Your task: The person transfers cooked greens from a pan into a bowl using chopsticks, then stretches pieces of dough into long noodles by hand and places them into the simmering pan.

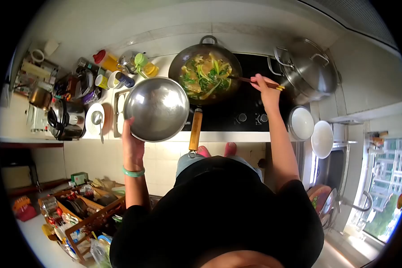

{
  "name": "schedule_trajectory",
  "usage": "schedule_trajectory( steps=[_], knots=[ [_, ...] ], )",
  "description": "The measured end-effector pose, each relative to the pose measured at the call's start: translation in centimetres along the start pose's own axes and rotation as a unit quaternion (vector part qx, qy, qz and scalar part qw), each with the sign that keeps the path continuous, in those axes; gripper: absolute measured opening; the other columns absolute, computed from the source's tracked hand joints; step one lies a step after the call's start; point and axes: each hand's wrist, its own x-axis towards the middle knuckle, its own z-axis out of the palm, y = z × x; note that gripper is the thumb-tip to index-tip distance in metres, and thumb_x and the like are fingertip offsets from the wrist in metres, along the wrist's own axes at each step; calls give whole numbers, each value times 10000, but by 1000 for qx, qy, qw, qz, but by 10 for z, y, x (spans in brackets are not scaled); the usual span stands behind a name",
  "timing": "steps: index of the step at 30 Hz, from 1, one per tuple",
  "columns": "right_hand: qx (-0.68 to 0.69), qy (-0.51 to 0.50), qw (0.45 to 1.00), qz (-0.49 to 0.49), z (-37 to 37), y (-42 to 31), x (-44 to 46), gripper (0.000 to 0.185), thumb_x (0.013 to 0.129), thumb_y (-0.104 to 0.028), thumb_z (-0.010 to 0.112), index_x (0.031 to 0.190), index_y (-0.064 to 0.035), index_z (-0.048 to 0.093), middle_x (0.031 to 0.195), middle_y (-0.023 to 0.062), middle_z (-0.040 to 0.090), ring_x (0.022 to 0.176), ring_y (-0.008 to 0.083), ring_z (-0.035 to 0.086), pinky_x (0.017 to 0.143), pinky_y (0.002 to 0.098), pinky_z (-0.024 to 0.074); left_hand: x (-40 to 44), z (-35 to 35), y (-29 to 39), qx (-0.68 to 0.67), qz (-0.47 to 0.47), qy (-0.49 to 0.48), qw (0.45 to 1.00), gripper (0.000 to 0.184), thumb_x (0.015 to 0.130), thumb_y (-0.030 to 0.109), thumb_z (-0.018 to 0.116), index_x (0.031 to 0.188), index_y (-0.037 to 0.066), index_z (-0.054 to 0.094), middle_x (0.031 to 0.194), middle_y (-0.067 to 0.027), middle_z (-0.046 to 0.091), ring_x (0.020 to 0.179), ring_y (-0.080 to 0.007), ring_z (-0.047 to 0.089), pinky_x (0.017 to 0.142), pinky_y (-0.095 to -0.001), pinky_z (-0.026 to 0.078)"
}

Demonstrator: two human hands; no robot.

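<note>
left hand (133,140) gripping metal bowl (157,109) at its rim, right hand (266,89) pinching chopsticks (242,79), wok (176,67) between both hands

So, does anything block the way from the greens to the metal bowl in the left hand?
Only the near-left rim of the wok lies between the greens and the metal bowl, which overlaps that rim in view. The chopsticks in the right hand reach in from the right.

The window (385,181) glares, the bowl (157,110) glints, picture edges warp.
</note>
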Motion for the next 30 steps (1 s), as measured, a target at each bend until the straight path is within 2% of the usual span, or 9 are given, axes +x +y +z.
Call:
schedule_trajectory(
  steps=[4,9,16,19,21,23,25,26,30],
  knots=[
    [-6,24,999,25,29,26,42,225,872,-137,588,879,85,628,859,144,639,771,190,634,707,294,565,-14,-22,-25,-18,-33,35,999,476,831,316,540,1196,21,460,1173,-118,531,1056,-250,541,837,-394,481],
    [-18,-32,996,87,58,46,66,193,874,-73,538,905,98,621,863,165,626,747,216,635,645,316,580,-35,-28,-42,-67,-64,82,992,409,837,265,518,1158,12,494,1123,-104,566,1040,-247,553,873,-389,472],
    [-187,-106,976,-35,93,63,53,223,885,-86,518,1020,45,637,921,115,638,753,149,627,659,277,563,-48,-40,-49,-88,-64,130,985,438,823,274,529,1175,18,480,1131,-109,555,1048,-250,548,865,-396,473],
    [-134,-96,986,-28,91,70,58,232,888,-97,508,1029,32,639,908,109,634,738,144,624,659,276,556,-46,-51,-54,-91,-68,131,985,436,821,286,533,1169,28,481,1131,-104,552,1041,-253,550,844,-409,478],
    [-40,-41,998,20,84,78,68,237,883,-82,508,1060,25,625,897,108,629,713,157,621,680,283,559,-44,-54,-57,-91,-69,132,985,430,822,293,535,1163,37,484,1131,-102,549,1038,-255,550,832,-423,480],
    [12,-30,998,46,76,86,78,232,883,-54,489,1055,45,611,905,139,623,719,203,636,690,308,572,-41,-55,-59,-92,-67,131,985,424,822,301,537,1156,45,487,1132,-100,546,1035,-258,550,819,-437,482],
    [63,5,991,121,73,80,76,218,884,-38,475,1027,69,599,928,180,612,745,262,649,697,347,587,-38,-54,-61,-81,-67,125,987,456,822,323,541,1182,56,455,1160,-109,522,1078,-266,516,845,-450,460],
    [74,17,989,126,73,81,77,205,882,-33,476,1000,99,580,933,231,598,763,319,652,689,388,595,-36,-54,-62,-75,-69,117,988,442,824,323,536,1179,75,450,1171,-110,506,1082,-276,512,828,-469,469],
    [137,54,981,129,71,77,73,212,869,-10,469,1008,133,541,917,262,587,760,350,649,688,418,594,-27,-51,-62,-59,-68,62,994,482,822,296,500,1262,144,376,1250,-114,414,1104,-306,493,811,-496,474]
  ],
)
